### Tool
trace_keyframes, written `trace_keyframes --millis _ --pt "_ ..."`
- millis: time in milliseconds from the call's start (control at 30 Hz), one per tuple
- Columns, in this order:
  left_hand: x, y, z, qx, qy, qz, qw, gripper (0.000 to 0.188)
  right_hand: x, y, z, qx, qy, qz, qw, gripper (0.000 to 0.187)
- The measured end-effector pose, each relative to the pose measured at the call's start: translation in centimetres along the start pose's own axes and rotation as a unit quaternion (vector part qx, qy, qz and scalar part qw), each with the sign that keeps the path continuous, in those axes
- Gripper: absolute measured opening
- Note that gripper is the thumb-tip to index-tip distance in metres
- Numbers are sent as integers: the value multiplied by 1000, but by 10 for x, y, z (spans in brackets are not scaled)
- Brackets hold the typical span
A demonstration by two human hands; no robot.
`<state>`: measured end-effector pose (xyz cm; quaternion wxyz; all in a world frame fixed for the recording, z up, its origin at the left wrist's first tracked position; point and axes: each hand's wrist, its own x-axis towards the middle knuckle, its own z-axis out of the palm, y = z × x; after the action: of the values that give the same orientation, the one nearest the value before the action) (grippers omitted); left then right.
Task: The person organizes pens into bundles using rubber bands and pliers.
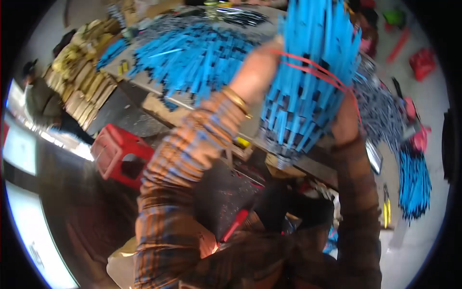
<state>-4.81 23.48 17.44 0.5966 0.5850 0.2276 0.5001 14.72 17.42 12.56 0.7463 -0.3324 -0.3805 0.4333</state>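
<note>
A thick bundle of slim blue sticks (308, 86) with black and grey ends is raised in front of me, standing nearly upright above the table. My left hand (260, 67) grips its left side, the fingertips hidden behind the sticks. On the lower right side, my right hand (345, 120) is closed against the bundle, its fingers partly hidden and blurred. A red cord (315, 71) crosses the front of the bundle from my left hand, and a strand hangs down beside my right hand. Which fingers hold the cord, I cannot tell.
Loose blue sticks (192, 58) cover the table's left side. Grey pieces (380, 108) lie on the right, near another blue bundle (415, 185) and a yellow-handled tool (386, 207). A red stool (120, 154) stands at left; a person (43, 101) is beyond it, beside stacked sacks (82, 72).
</note>
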Motion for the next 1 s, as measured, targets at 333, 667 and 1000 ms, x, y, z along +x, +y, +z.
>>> trace_keyframes --millis 333,667,1000 --pt "9 10 34 -168 74 111 977 39 25 -16 3 -82 -18 -262 961 23" --pt "-8 -102 1 -245 164 44 954 19 7 63 -30 96 62 -86 990 26" --pt "3 -113 -16 -313 107 -70 941 23 6 50 -26 158 52 -77 983 25"
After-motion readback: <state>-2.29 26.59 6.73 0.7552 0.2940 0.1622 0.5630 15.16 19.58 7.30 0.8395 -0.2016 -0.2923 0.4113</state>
